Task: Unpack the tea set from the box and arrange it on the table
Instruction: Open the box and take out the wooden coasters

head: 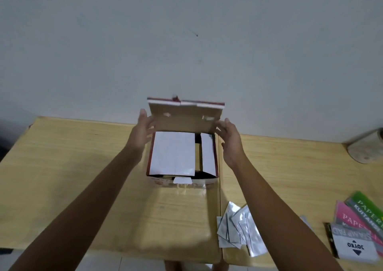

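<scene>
At the middle of the bench [83,167], near its far edge and the wall, stands the box [182,156], which holds the tea set. Its lid [184,117] is raised and stands almost upright at the back, hinged on the far side, with the brown inside facing the person. The opening faces up. The box's long axis runs from the near edge away toward the wall, and a torn tab with clear tape hangs over its near front.

Inside, two white flaps [173,153] still lie flat across the top, a wide one on the left and a narrow one on the right, with a dark gap between them. No cup, pot or saucer can be seen; whatever is packed lies hidden under the flaps.

So the task looks barely begun: the lid is open, but nothing is out and nothing of the set is arranged on the bench. Lifting the flaps, taking out each piece and setting it down all appear to be left.

The left hand [143,131] is at the left edge of the lid, fingers spread and empty. The right hand [230,140] is at the lid's right edge, its grip also spread and holding nothing; whether either hand touches the card cannot be told.

Further out, near the right forearm, lie silver packets [238,231] in a loose fan. At the far right edge are paper pads [360,214] and a stamp pad [352,248].
</scene>
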